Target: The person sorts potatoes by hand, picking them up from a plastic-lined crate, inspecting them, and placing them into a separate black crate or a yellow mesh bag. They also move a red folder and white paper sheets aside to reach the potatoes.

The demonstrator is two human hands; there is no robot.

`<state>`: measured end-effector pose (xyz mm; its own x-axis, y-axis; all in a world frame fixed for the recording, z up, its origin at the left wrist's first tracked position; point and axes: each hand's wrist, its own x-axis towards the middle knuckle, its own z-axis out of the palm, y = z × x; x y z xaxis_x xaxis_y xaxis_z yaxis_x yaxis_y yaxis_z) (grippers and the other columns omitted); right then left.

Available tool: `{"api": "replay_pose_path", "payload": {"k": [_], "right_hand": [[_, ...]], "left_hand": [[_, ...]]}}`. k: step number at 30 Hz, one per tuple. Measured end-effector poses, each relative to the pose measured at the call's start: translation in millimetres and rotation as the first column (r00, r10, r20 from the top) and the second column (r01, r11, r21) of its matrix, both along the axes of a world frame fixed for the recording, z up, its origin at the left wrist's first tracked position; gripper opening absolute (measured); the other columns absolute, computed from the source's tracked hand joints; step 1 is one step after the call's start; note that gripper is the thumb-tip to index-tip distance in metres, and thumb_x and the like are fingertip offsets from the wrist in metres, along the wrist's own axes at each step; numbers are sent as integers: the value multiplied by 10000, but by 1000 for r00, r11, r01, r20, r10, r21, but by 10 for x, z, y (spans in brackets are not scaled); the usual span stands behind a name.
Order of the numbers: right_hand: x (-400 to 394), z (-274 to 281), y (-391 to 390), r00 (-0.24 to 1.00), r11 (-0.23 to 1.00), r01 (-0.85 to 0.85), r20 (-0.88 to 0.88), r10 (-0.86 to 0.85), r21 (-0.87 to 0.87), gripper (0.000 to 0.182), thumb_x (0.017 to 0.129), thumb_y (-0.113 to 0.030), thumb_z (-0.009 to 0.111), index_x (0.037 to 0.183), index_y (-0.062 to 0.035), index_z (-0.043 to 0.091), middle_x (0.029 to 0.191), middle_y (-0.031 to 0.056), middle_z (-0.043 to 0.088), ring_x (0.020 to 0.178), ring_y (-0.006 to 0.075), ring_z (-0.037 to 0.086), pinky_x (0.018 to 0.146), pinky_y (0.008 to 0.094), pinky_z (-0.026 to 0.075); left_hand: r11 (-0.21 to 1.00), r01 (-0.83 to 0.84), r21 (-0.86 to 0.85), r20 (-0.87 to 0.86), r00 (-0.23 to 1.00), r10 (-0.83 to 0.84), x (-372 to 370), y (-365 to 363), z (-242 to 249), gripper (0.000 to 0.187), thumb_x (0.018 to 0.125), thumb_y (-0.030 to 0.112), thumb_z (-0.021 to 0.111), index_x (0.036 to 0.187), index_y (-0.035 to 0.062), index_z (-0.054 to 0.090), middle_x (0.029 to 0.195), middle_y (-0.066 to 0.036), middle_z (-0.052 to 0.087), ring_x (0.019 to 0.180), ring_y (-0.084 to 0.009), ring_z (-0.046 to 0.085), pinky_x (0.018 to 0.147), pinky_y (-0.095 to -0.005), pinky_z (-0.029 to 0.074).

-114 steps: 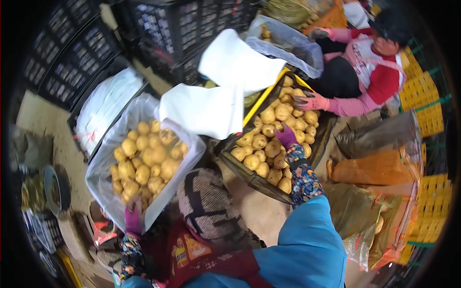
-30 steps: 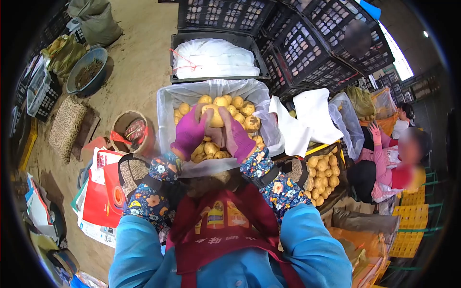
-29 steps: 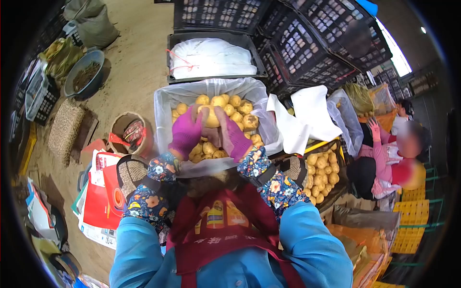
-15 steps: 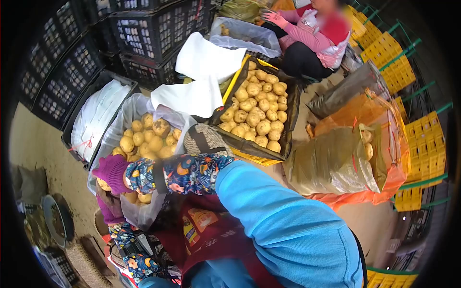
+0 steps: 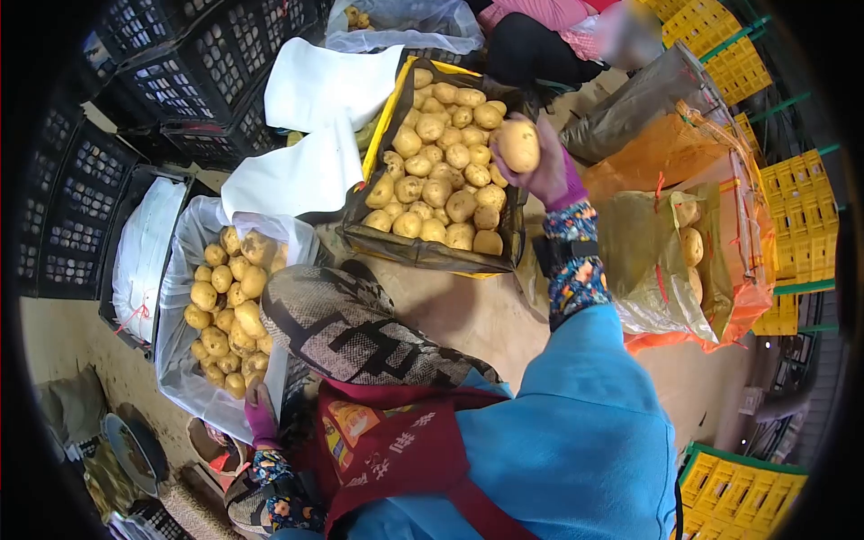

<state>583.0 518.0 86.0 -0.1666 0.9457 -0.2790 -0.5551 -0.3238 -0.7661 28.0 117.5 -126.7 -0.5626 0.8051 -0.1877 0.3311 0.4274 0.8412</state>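
My right hand (image 5: 547, 171), in a purple glove, is closed on a large potato (image 5: 518, 146) above the right side of the yellow crate (image 5: 382, 117), which has a dark lining and is full of potatoes. At the lower left, my left hand (image 5: 262, 416), also gloved in purple, rests at the near edge of the crate lined with clear plastic (image 5: 193, 405). Its fingers touch the liner beside the potatoes (image 5: 236, 337); whether they grip anything is hidden.
Black crates (image 5: 193, 72) are stacked at the upper left. White sheets (image 5: 306, 166) lie between the crates. A co-worker (image 5: 540, 45) sits at the top. Filled bags of potatoes (image 5: 648, 261) stand at the right, before yellow crates (image 5: 801, 216).
My right hand has moved from the plastic-lined crate to above the yellow crate and now holds a potato. My left hand is lower, at the near edge. The view has shifted.
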Motion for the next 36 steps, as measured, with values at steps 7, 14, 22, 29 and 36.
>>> {"api": "replay_pose_path", "payload": {"k": [7,14,22,29,36], "right_hand": [[872,-1302,-815,988,905,110,-56,-146,-410,416,879,-381,685,1188,-144,538,1097,99,621,969,277,639,772,391,584],[214,-2055,-578,577,999,-20,816,-19,37,636,700,-341,802,1265,-171,565,1167,175,602,1115,338,583,956,395,487],[132,-2144,-401,-237,869,-482,972,-4,-114,440,738,-330,737,1154,-212,662,991,97,687,1028,306,620,913,444,479],[-155,-2064,-514,-137,906,-415,990,26,-81,542,737,-306,733,1255,-275,578,1073,127,665,1027,313,627,878,425,507],[68,-2110,-244,-69,744,-631,971,228,-219,632,775,-278,718,1364,-244,491,1104,178,653,1046,360,617,887,428,497]], "left_hand": [[975,224,0,-394,896,-206,15,-35,-123,339,996,214,492,1129,-73,613,1038,-179,655,964,-273,615,876,-336,461],[985,42,-166,-173,982,-71,129,95,104,357,1000,251,465,1137,-38,623,989,-186,651,918,-294,615,839,-347,466],[994,11,-107,-108,994,-23,113,14,13,344,1004,244,447,1114,-30,623,951,-178,641,892,-284,598,834,-342,457],[987,18,-158,-189,981,-48,191,93,132,339,1014,230,439,1091,-45,621,946,-178,641,872,-286,593,825,-346,457],[984,49,-169,-235,968,-89,121,56,54,335,1010,220,447,1102,-53,619,995,-173,655,901,-283,603,847,-340,455]]}}
